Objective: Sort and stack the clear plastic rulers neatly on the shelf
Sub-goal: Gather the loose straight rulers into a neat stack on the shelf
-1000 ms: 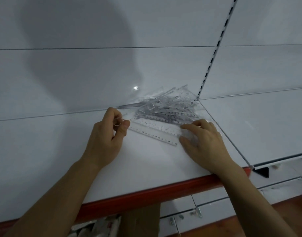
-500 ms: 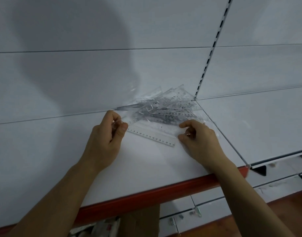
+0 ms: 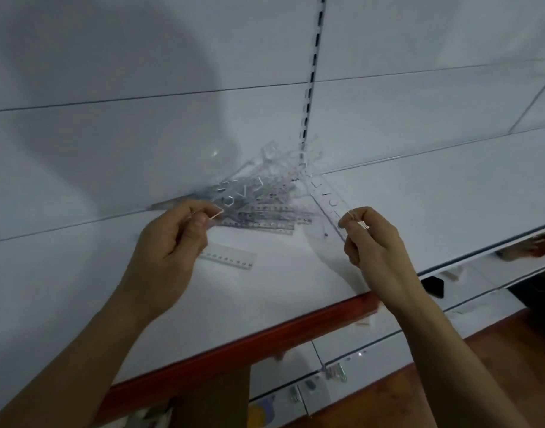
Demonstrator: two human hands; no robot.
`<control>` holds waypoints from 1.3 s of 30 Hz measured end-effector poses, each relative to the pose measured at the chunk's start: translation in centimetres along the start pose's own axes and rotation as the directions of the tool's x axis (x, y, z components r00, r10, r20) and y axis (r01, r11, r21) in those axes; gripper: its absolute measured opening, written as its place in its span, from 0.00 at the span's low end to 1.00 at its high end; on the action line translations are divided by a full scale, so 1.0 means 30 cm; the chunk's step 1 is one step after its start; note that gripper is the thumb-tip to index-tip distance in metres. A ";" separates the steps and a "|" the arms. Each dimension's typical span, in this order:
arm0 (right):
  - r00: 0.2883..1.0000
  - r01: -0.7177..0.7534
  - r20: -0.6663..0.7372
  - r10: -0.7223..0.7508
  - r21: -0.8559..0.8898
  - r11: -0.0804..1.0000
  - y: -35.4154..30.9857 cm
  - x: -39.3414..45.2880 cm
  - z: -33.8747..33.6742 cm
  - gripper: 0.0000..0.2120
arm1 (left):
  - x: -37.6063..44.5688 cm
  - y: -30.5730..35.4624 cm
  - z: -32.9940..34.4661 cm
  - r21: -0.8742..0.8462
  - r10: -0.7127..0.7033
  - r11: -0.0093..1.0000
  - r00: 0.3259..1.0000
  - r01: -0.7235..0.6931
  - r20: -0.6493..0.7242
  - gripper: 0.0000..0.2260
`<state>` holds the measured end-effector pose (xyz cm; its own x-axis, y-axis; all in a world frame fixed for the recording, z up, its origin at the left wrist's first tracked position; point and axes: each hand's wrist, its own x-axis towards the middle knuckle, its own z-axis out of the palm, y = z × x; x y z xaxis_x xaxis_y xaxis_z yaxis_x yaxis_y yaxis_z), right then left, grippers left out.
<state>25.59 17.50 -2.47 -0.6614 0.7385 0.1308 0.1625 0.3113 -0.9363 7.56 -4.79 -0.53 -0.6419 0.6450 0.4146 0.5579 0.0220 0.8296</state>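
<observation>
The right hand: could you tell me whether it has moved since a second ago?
Yes. The right hand has lifted off the short ruler lying on the shelf, and now pinches something small to the right of it.

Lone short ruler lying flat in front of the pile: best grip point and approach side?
Take the short ruler at its free right end, coming from the right. It lies flat on the white shelf, apart from the ruler pile, and the left hand covers its left end. Probably tip up or slide a long edge first, then pinch across the width.
</observation>
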 end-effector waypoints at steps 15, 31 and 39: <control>0.964 -0.082 -0.234 0.126 0.186 0.979 0.303 -0.095 -0.959 0.10 | 0.183 0.389 1.011 -0.188 0.159 0.976 0.956 -0.114 0.247 0.16; 0.794 -0.183 -0.591 0.141 -0.011 0.983 0.598 -0.127 -1.972 0.12 | 0.500 0.756 2.029 -0.274 0.431 0.902 0.742 -0.335 0.513 0.13; 0.782 -0.190 -0.611 0.121 -0.049 0.981 0.797 0.198 -2.338 0.16 | 0.790 0.786 2.564 -0.321 0.484 0.874 0.709 -0.365 0.513 0.12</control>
<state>76.90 71.29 -1.22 -0.0507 0.9808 0.1883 0.3207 0.1946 -0.9270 45.96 69.78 0.10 0.0849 0.8599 0.5033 0.5532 -0.4608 0.6940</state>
